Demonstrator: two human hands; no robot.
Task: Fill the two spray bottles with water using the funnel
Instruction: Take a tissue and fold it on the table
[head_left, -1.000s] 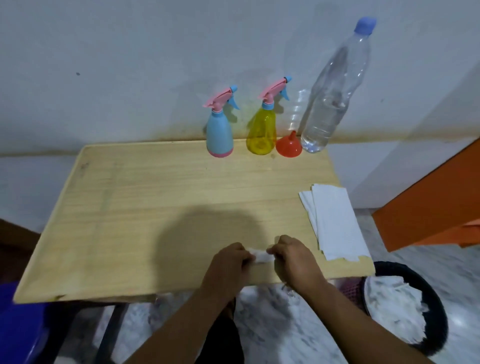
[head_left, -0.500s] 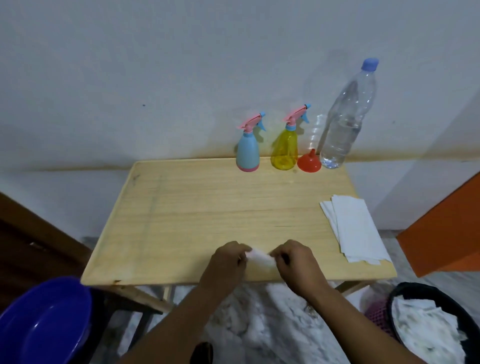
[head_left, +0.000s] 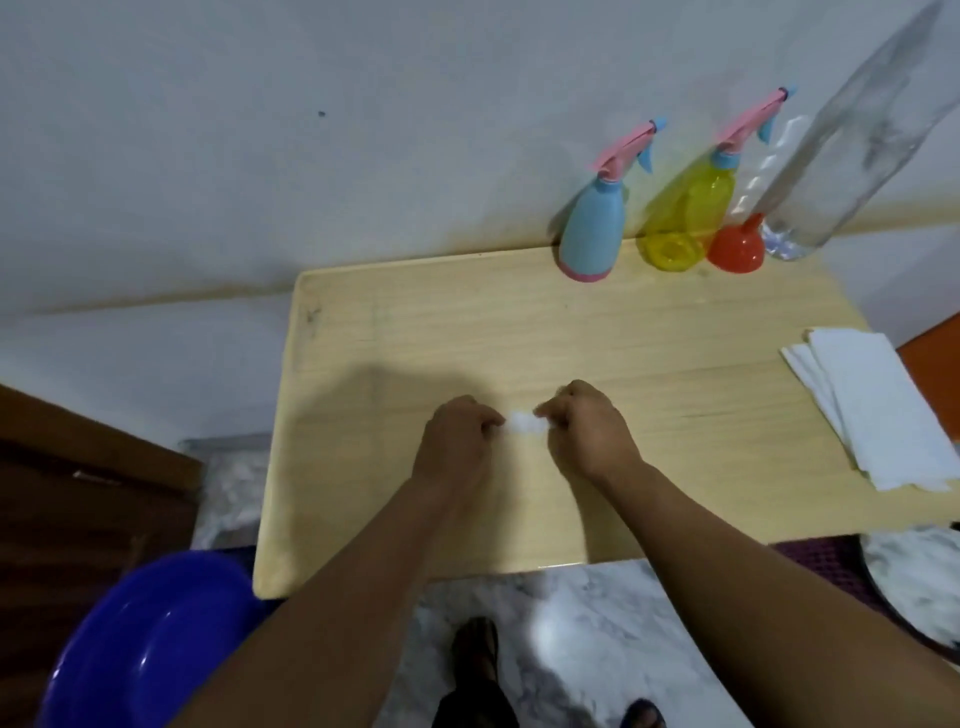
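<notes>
A light blue spray bottle (head_left: 594, 228) and a yellow spray bottle (head_left: 691, 218), both with pink triggers, stand at the back edge of the wooden table (head_left: 415, 332). An orange funnel (head_left: 736, 250) sits mouth-down beside the yellow one. Right of it stands a tall clear water bottle (head_left: 852, 140), its cap out of frame. Over the middle of the table, my left hand (head_left: 460, 441) and my right hand (head_left: 587, 426) both pinch a small crumpled white tissue (head_left: 525, 423) between them.
A stack of white paper napkins (head_left: 878, 410) lies on the table's right side. A blue basin (head_left: 140, 644) sits on the floor at lower left. A dark bin (head_left: 914, 582) with white tissue stands at lower right. Brown furniture is at the left.
The view has swung left and down, so the bottles now sit at upper right. My hands with the tissue have moved from the table's front edge to over its middle.
</notes>
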